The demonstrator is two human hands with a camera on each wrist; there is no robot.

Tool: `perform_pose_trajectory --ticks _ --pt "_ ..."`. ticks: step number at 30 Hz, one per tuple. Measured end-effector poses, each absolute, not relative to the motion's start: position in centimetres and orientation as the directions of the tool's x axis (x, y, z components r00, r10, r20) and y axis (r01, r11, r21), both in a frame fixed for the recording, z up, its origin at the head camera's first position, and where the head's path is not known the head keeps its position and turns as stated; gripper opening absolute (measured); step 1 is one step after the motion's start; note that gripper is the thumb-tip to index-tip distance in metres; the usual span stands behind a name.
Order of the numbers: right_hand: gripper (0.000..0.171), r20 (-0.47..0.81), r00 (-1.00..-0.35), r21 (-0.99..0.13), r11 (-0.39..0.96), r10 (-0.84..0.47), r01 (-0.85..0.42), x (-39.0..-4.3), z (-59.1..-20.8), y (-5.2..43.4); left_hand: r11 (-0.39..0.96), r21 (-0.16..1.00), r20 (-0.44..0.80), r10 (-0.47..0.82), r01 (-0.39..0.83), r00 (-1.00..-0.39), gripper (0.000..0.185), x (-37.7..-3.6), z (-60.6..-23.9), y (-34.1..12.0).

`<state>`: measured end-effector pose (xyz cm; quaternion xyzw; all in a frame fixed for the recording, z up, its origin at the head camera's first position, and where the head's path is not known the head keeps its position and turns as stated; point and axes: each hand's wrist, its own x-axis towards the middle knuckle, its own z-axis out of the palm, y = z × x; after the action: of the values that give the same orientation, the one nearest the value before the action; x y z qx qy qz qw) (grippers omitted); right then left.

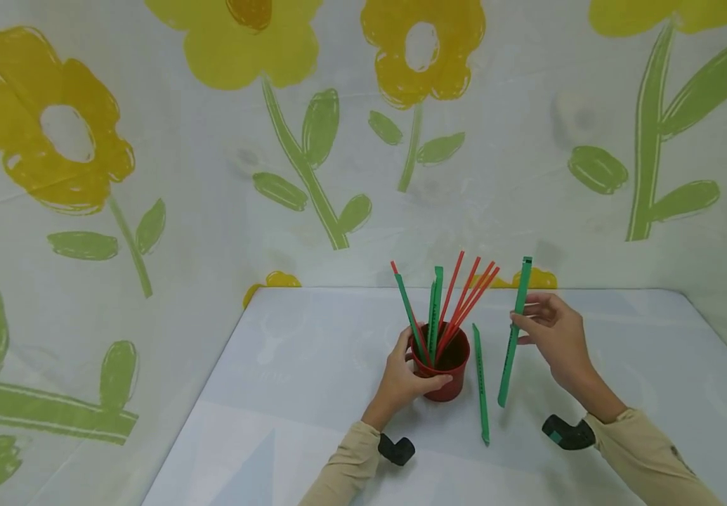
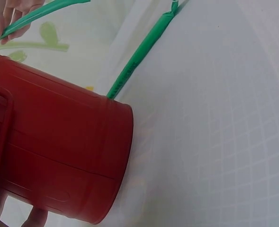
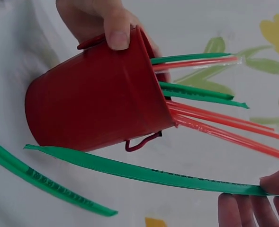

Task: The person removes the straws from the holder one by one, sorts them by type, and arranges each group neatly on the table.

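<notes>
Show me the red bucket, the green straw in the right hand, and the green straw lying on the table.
red bucket (image 1: 448,385), head view, front wall.
held green straw (image 1: 515,330), head view, middle of its length.
lying green straw (image 1: 480,386), head view, middle of its length.

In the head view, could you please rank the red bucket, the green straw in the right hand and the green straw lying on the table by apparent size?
1. Green straw in the right hand, longest, held nearly upright.
2. Green straw lying on the table, somewhat shorter; foreshortening makes this ranking unsure.
3. Red bucket, shortest but much wider, gripped by the left hand.
</notes>
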<state>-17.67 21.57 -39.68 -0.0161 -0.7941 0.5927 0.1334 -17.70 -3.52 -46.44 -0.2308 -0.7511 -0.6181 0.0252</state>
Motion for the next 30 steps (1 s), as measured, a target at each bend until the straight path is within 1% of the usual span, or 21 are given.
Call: perform_pose_trajectory --ticks 10,17,23,30 --pt "0.042 0.123 -0.978 -0.947 0.314 0.168 -0.066 -17.9 -40.3 21.8 0.111 0.919 0.326 0.322 0.377 -0.889 0.08 -17.6 -46.5 -3.4" --pt "0.043 0.096 -0.985 -0.941 0.335 0.146 -0.042 -17.9 -40.7 21.8 0.1 0.918 0.336 0.319 0.384 -0.886 0.08 -17.5 -46.5 -3.5" --pt "0.043 0.068 -0.986 -0.935 0.355 0.152 -0.01 -17.8 -41.1 21.8 0.116 0.917 0.331 0.315 0.382 -0.89 0.08 -17.4 -46.2 -3.5" --pt "0.046 0.02 -0.989 -0.927 0.372 0.147 0.037 -18.0 -41.9 22.0 0.118 0.914 0.336 0.314 0.388 -0.888 0.08 -17.5 -46.3 -3.5"
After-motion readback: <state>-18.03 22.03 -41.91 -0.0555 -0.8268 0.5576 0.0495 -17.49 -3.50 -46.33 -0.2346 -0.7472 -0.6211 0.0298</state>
